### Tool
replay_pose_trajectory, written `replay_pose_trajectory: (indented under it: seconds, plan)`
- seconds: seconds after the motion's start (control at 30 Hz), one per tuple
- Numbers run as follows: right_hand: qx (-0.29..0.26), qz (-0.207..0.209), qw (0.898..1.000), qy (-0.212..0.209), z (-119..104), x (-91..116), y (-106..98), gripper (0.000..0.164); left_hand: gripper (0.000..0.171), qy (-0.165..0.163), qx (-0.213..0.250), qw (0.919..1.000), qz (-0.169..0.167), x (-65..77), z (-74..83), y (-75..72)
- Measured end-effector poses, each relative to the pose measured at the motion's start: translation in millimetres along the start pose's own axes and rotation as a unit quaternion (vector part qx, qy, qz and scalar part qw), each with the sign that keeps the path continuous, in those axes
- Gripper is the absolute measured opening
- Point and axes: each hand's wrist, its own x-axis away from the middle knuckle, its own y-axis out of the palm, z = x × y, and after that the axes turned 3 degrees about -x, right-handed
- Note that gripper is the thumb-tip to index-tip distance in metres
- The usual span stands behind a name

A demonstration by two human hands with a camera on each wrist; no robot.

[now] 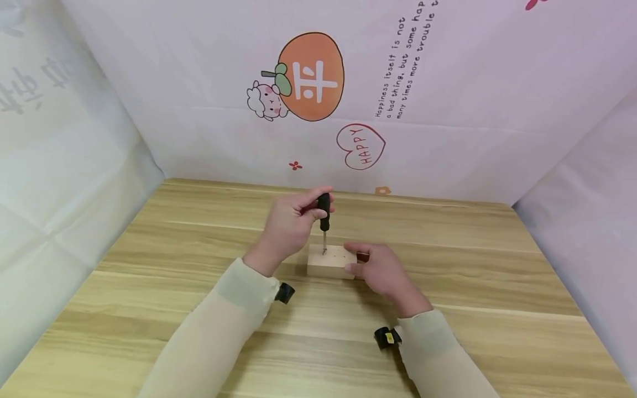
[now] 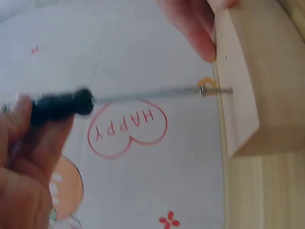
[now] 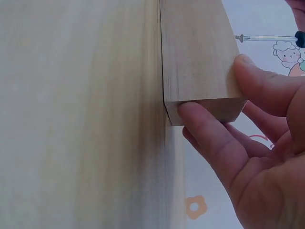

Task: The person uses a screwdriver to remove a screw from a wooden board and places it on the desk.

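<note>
My left hand point(image 1: 291, 225) holds a screwdriver point(image 1: 324, 212) by its black handle, upright over a pale wooden block point(image 1: 325, 270). In the left wrist view the metal shaft point(image 2: 147, 94) meets the head of a screw point(image 2: 217, 90). That screw stands in the block's top face, with part of its thread showing above the wood. My right hand point(image 1: 382, 270) grips the block's right end. Seen from the right wrist, the thumb lies at the top edge and a fingertip point(image 3: 190, 110) presses the end face. Small dark marks dot the top of the block beside the screw.
The block lies on a wood-grain table point(image 1: 318, 342). Behind it rises a white cloth backdrop point(image 1: 224, 143) printed with an orange fruit, a heart and text. More white cloth hangs at both sides. Each wrist carries a small black camera.
</note>
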Motion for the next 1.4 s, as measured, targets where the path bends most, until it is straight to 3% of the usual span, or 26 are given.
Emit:
replay_pose_trajectory:
  seconds: [0.17, 0.27, 0.37, 0.47, 0.6, 0.9, 1.13, 1.3, 1.4]
  plan:
    - [-0.002, 0.0, 1.0, 0.004, -1, 0, -1, 0.045, 0.04, 0.015, -0.123, 0.9911, 0.05, 4.9, 13.8, 17.5]
    - [-0.004, 0.0, 1.0, 0.009, -3, 0, -2, 0.044, 0.042, 0.002, -0.149, 0.9887, 0.017, 2.5, 13.5, 15.7]
    - [-0.005, -0.002, 1.0, 0.009, -4, 0, -2, 0.043, 0.045, -0.026, -0.081, 0.9955, -0.043, -1.8, 5.0, 6.2]
    - [-0.002, -0.003, 1.0, 0.006, -4, 0, -2, 0.042, 0.045, -0.043, 0.008, 0.9938, -0.102, -5.3, -4.8, -2.2]
    - [0.006, -0.003, 1.0, 0.005, -2, 1, -3, 0.042, 0.046, -0.053, 0.062, 0.9889, -0.124, -8.0, -10.4, -5.4]
    - [0.007, -0.004, 1.0, 0.005, -3, 2, -2, 0.042, 0.053, -0.064, 0.068, 0.9918, -0.088, -9.3, -10.6, 2.4]
    - [0.006, -0.001, 1.0, 0.004, -3, 1, -3, 0.043, 0.052, -0.096, 0.084, 0.9905, -0.05, -10.7, -6.2, 5.4]
    - [0.015, 0.002, 1.0, 0.003, -2, 0, -4, 0.043, 0.049, -0.091, 0.08, 0.9926, -0.007, -9.4, -2.8, 13.3]
    - [0.017, 0.001, 1.0, 0.005, -1, 0, -4, 0.043, 0.047, -0.073, 0.049, 0.9954, 0.037, -6.1, 0.5, 20.4]
